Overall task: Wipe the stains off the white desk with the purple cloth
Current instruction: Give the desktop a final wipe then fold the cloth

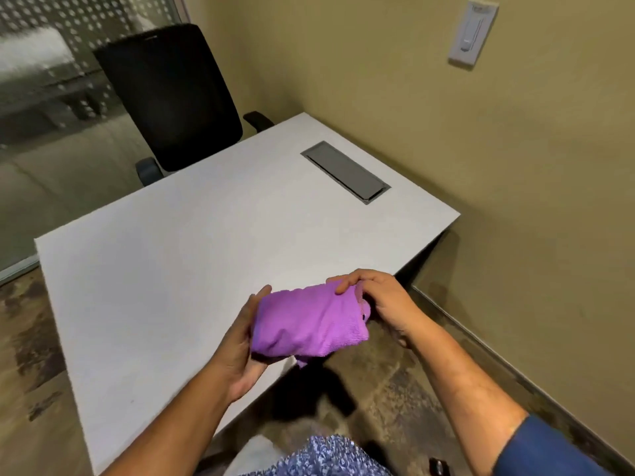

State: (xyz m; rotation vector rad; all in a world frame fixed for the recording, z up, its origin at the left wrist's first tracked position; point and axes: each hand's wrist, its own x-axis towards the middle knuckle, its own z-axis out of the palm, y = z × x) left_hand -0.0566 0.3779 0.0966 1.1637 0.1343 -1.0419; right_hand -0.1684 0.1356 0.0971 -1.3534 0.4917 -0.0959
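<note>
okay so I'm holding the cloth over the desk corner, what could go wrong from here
The purple cloth is bunched between your left hand and right hand, with a loose tail hanging; wiping with it bunched may cover little of the desk. It might also snag on the recessed grey hatch.

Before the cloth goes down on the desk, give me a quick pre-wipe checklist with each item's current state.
1. Cloth held in both hands, left hand and right hand: ok.
2. Cloth folded into a pad: ok.
3. Cloth touching the desk: not ok, it is held above the near corner.
4. Desk top free of loose items: ok; only the flush grey hatch.
5. Stains located: cannot tell, none clearly visible.
</note>
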